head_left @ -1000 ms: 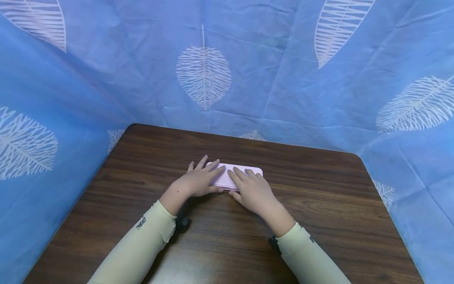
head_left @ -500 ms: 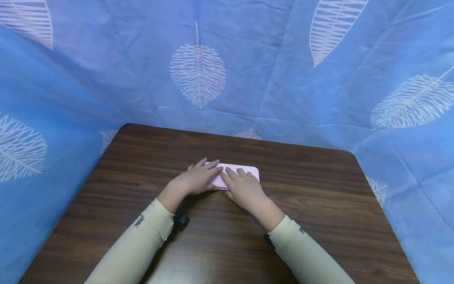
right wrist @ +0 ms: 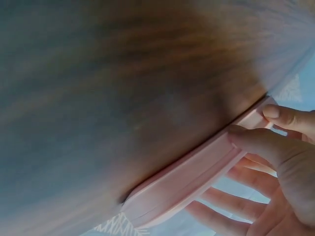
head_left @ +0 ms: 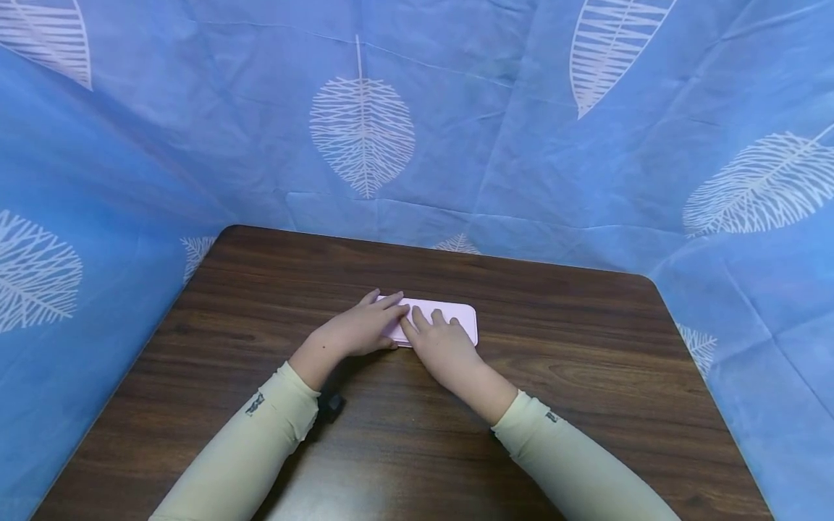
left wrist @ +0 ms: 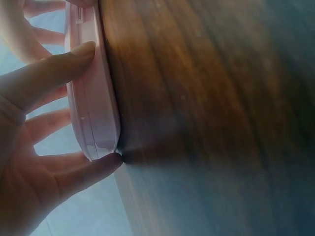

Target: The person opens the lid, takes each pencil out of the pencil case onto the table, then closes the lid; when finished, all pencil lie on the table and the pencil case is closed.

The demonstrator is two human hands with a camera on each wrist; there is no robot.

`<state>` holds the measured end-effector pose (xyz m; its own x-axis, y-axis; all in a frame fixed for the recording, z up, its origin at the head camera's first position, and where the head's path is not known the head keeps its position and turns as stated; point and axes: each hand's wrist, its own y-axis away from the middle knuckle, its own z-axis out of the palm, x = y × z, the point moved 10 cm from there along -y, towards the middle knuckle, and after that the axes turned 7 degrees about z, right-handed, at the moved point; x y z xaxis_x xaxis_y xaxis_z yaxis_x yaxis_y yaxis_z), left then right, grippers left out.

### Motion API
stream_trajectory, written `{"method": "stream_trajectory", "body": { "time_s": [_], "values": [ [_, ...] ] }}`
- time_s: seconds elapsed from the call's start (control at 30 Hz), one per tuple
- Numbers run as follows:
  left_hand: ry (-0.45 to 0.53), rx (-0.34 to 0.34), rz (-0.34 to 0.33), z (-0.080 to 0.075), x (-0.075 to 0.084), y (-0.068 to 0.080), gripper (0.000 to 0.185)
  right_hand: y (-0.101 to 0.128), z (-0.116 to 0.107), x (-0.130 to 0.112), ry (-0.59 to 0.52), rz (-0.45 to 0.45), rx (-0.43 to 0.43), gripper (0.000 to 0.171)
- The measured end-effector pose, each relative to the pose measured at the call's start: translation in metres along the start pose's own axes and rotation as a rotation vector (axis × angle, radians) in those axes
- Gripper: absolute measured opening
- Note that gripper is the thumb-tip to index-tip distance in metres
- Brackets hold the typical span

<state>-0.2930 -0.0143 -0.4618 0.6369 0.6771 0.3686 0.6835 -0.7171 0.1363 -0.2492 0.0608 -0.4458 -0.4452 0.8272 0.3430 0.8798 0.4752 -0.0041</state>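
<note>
A flat pink case (head_left: 461, 318) with rounded corners lies on the dark wooden table (head_left: 586, 376). My left hand (head_left: 365, 327) covers its left end and my right hand (head_left: 438, 340) lies over its middle, fingertips nearly meeting. In the left wrist view my left hand (left wrist: 22, 172) has its thumb (left wrist: 64, 69) on the seam along the near side of the pink case (left wrist: 96, 108), its other fingers spread over the top. In the right wrist view my right hand (right wrist: 290, 196) sets its thumb (right wrist: 256, 140) on the same seam of the pink case (right wrist: 197, 179).
Blue cloth (head_left: 365, 130) printed with white leaves hangs close round the table on the left, back and right. Pale green sleeves (head_left: 247, 449) cover both forearms.
My right hand has slid left along the case toward my left hand, so the case's right end now shows. The left hand and the case have stayed in place.
</note>
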Motion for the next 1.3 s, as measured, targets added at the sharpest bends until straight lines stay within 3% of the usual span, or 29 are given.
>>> {"method": "stream_trajectory", "body": {
  "time_s": [0.23,0.53,0.63,0.87,1.03,1.3],
  "values": [
    [-0.030,0.000,0.009,0.004,-0.003,-0.004,0.066,0.005,-0.004,-0.006,0.116,-0.061,0.129,0.044],
    [-0.083,0.023,0.046,-0.006,-0.005,-0.006,0.062,0.006,-0.013,-0.022,0.335,-0.160,0.388,0.034],
    [-0.107,0.026,0.075,-0.007,-0.001,-0.006,0.058,0.007,-0.012,-0.026,0.371,-0.193,0.427,0.033],
    [-0.138,-0.016,0.078,-0.006,0.000,-0.007,0.056,0.007,-0.012,-0.030,0.321,-0.259,0.488,0.026],
    [-0.174,-0.024,0.071,-0.007,-0.004,-0.010,0.058,0.004,-0.011,-0.028,0.285,-0.265,0.482,0.029],
    [-0.146,-0.027,0.088,-0.006,-0.003,-0.006,0.052,0.005,-0.011,-0.030,0.231,-0.258,0.471,0.029]
  ]
}}
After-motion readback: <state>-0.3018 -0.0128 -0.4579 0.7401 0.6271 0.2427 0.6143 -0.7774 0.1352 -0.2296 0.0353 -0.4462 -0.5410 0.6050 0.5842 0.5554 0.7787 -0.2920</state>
